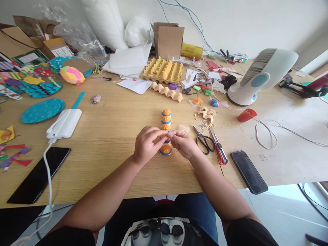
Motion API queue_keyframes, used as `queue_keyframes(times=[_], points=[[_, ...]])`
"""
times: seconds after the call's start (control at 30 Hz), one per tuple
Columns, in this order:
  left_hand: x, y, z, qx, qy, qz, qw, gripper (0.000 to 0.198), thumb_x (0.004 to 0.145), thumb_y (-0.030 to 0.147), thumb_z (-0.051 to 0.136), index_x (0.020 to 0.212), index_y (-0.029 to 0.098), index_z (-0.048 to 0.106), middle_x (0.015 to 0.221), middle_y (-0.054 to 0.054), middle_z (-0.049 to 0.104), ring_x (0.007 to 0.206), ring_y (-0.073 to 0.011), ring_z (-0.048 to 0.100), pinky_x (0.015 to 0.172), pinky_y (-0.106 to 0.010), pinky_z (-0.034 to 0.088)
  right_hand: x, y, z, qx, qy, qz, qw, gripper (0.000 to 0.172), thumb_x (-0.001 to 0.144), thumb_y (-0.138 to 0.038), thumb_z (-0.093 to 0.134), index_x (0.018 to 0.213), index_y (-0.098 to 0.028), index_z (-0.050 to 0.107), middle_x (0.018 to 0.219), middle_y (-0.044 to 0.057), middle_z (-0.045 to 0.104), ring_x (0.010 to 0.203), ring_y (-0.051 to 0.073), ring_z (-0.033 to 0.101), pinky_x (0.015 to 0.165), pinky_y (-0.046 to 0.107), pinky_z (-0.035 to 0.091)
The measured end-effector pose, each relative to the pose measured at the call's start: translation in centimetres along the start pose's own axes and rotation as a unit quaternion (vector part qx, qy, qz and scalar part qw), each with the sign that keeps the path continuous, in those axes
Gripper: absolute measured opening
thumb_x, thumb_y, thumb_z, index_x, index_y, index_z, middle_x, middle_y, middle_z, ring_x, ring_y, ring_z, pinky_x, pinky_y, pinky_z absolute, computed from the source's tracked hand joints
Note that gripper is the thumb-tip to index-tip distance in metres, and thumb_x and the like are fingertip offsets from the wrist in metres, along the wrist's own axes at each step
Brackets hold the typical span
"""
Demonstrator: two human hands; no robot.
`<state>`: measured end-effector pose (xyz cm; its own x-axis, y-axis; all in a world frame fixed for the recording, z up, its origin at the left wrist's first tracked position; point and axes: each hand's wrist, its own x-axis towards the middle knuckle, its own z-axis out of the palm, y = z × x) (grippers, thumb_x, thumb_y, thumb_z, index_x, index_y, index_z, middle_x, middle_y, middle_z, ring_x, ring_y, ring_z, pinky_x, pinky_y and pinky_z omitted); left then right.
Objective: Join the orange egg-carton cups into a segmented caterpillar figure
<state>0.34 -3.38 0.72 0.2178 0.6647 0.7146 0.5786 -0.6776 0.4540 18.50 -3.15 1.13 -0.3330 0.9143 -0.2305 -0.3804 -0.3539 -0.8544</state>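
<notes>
A strip of egg-carton cups (166, 149) coated in orange and blue, with small yellow marks like faces, lies lengthwise in front of me. My left hand (148, 142) is closed in a pinch above its middle cups. From the other side my right hand (182, 142) pinches too, and the fingertips of both hands meet over the strip. Whatever sits between them is too small to make out. Right of the strip lie black-handled scissors (205, 140), a red and grey box cutter (219, 147) and a small clear packet (184, 128) with yellow bits.
Beyond the strip lie a yellow egg tray (162, 71), a cut carton strip (166, 91) and carton scraps (206, 114). A white fan (258, 77) and a red cup (246, 115) stand right. Phones (249, 172), a power bank (64, 123) and blue discs (42, 111) flank my arms.
</notes>
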Motion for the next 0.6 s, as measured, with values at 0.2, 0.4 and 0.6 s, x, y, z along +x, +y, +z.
queue_keyframes(times=[0.2, 0.4, 0.6], points=[[0.1, 0.29, -0.05, -0.008, 0.004, 0.008, 1.0, 0.015, 0.092, 0.023, 0.07, 0.106, 0.025, 0.071, 0.093, -0.003, 0.074, 0.086, -0.0179, 0.068, 0.08, -0.035, 0.056, -0.02, -0.41, 0.09, 0.031, 0.001, -0.005, 1.0, 0.037, 0.071, -0.046, 0.082, 0.067, -0.018, 0.058, 0.052, -0.008, 0.039, 0.048, 0.006, 0.025, 0.05, 0.025, 0.012], [0.13, 0.38, -0.17, -0.001, -0.009, 0.0, 1.0, 0.014, 0.092, 0.025, 0.068, 0.106, 0.025, 0.071, 0.093, -0.003, 0.074, 0.086, -0.0186, 0.069, 0.081, -0.036, 0.056, -0.14, -0.49, 0.07, 0.007, -0.017, -0.015, 1.0, 0.046, 0.076, -0.053, 0.077, 0.058, -0.019, 0.051, 0.049, -0.008, 0.033, 0.048, 0.007, 0.023, 0.05, 0.026, 0.013], [0.22, 0.42, -0.2, -0.008, -0.005, 0.005, 1.0, 0.016, 0.091, 0.023, 0.068, 0.107, 0.025, 0.07, 0.094, -0.004, 0.074, 0.086, -0.0187, 0.069, 0.081, -0.036, 0.057, -0.06, -0.27, -0.14, -0.006, -0.007, -0.008, 1.0, 0.041, 0.063, -0.047, 0.09, 0.082, -0.017, 0.07, 0.058, -0.006, 0.051, 0.05, 0.006, 0.028, 0.051, 0.025, 0.016]])
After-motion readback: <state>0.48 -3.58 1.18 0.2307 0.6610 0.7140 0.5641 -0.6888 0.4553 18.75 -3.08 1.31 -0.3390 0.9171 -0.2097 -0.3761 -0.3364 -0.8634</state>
